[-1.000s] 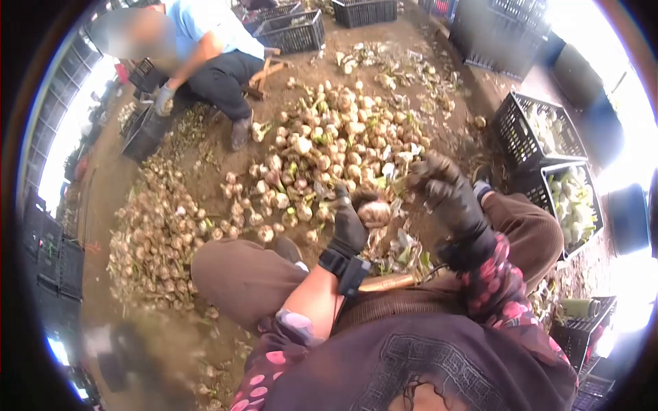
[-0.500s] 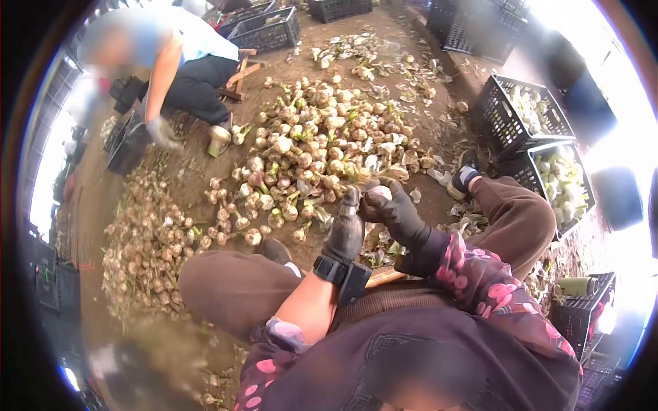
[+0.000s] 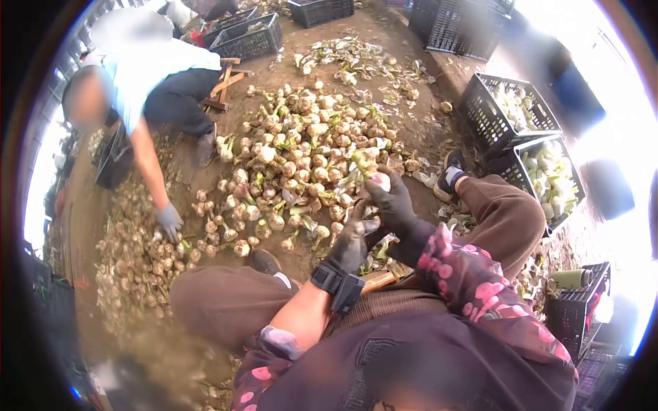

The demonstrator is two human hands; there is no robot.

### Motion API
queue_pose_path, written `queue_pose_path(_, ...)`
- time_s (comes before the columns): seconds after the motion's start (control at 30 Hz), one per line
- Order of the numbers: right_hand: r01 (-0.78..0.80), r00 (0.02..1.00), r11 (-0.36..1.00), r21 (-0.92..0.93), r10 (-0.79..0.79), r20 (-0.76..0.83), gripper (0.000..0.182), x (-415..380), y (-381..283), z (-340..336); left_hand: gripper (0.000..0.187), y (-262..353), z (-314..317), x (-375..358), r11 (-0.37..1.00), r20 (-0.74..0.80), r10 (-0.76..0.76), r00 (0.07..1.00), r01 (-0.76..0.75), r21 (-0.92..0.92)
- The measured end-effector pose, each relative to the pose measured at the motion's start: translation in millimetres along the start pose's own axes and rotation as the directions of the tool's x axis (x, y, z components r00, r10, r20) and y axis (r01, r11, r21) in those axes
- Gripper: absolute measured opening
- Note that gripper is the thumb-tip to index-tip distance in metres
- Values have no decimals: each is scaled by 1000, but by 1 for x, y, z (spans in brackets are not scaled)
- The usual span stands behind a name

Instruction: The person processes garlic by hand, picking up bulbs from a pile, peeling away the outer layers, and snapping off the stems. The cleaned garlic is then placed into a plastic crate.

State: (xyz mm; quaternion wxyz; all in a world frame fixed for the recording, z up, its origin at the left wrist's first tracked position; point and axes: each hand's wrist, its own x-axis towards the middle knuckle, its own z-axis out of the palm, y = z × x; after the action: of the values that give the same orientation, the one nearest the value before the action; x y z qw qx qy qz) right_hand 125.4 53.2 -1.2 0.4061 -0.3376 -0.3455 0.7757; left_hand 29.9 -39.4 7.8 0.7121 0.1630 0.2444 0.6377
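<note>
My right hand (image 3: pixel 396 205), in a dark glove, is closed around a garlic bulb (image 3: pixel 381 181). A pale green stem (image 3: pixel 363 163) rises from beside this bulb, toward the heap. Just below and to the left is my left hand (image 3: pixel 349 244), also gloved, with its thumb raised and its fingers apart; nothing shows in it. A black device (image 3: pixel 338 284) is strapped to my left wrist. Beyond both hands lies a large heap of garlic bulbs (image 3: pixel 308 147), many with short stems and earthy skins.
Two black crates on the right hold cleaner bulbs: a rear crate (image 3: pixel 490 113) and a nearer crate (image 3: pixel 572 212). Loose skins (image 3: pixel 349 55) litter the ground. At left, a co-worker's gloved hand (image 3: pixel 169 222) reaches to another spread of bulbs (image 3: pixel 137 267).
My hands have come apart: the right has risen slightly with the bulb, the left has dropped and opened. The co-worker has leaned forward, one hand now lower on the bulbs.
</note>
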Motion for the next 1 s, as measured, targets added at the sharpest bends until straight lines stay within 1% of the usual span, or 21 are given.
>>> queue_pose_path(0.03, 272, 946, 845, -460, -322, -32, 56, 9, 1, -7, 64, 13, 5, -7, 993, 17, 18, 1000, -20, 115)
queue_pose_path(0.07, 405, 801, 432, -806, -593, 85, 61, 17, 2, -13, 67, 23, 6, -9, 972, 40, 37, 999, -45, 231)
queue_pose_path(0.13, 248, 891, 487, -837, -453, 1, 71, 13, -10, -19, 66, 37, -3, -5, 887, 81, 51, 995, -83, 453)
queue_pose_path(0.2, 364, 890, 527, -768, -439, 120, 78, 1, -16, -13, 49, 46, -19, 0, 835, -367, 176, 913, 59, 547)
queue_pose_path(0.23, 360, 896, 526, -770, -424, 129, 78, -2, -14, -12, 35, 47, -22, 4, 521, -273, 461, 845, -9, 853)
queue_pose_path(0.27, 412, 875, 411, -813, -428, 227, 79, -3, -13, -12, 36, 41, -22, 4, 546, -230, 495, 838, -94, 832)
queue_pose_path(0.3, 442, 863, 356, -824, -421, 281, 79, -4, -13, -9, 40, 39, -25, 7, 195, -25, 615, 788, -121, 973)
queue_pose_path(0.33, 473, 848, 300, -829, -412, 334, 79, -5, -15, -6, 45, 40, -30, 9, -191, 211, 640, 739, -113, 975)
queue_pose_path(0.4, 457, 888, 367, -810, -243, 391, 79, -12, -20, -3, 30, 44, -36, 8, -428, 302, 580, 756, -33, 903)
queue_pose_path(0.47, 478, 873, 289, -829, -256, 414, 75, -16, -18, -2, 14, 51, -38, 8, -97, 117, 608, 786, -73, 993)
queue_pose_path(0.57, 339, 926, 766, -546, -169, 338, 56, -23, -20, 5, 13, 61, -76, 19, 446, -241, 761, 602, -216, 868)
queue_pose_path(0.6, 339, 926, 764, -549, -169, 337, 56, -24, -18, 4, 13, 63, -86, 16, 449, -242, 761, 602, -219, 866)
queue_pose_path(0.67, 80, 964, 987, -136, -42, 261, 50, -19, -13, -3, 17, 52, -117, 14, -11, -213, 442, 871, 243, 970)
queue_pose_path(0.7, 65, 975, 994, -92, -43, 218, 47, -18, -13, -3, 22, 36, -132, 15, -143, -264, 235, 935, 302, 943)
queue_pose_path(0.77, 61, 978, 990, -124, -35, 205, 50, -12, -17, -11, 40, 25, -122, 6, -497, -17, -169, 985, -70, 865)
queue_pose_path(0.8, 49, 981, 986, -157, -18, 192, 53, -10, -19, -13, 46, 21, -88, -4, -426, -254, -98, 962, 190, 884)
queue_pose_path(0.83, 35, 972, 994, -106, -9, 235, 57, -10, -19, -15, 46, 12, -97, 3, -426, -254, -101, 962, 189, 885)
queue_pose_path(0.87, 31, 973, 994, -106, -6, 231, 57, -10, -18, -17, 42, -1, -116, 13, -237, -4, 74, 997, 21, 971)
queue_pose_path(0.93, 264, 945, 868, -420, -145, 294, 60, -12, -17, -14, 38, 19, -84, 15, 427, -46, 115, 992, -8, 904)
queue_pose_path(0.97, 186, 950, 926, -330, -83, 302, 67, -17, -19, -7, 37, 28, -69, 15, 688, -67, 135, 989, -45, 725)
queue_pose_path(1.0, 185, 949, 926, -329, -82, 304, 67, -18, -20, -5, 37, 37, -50, 12, 782, -141, 171, 975, -48, 621)
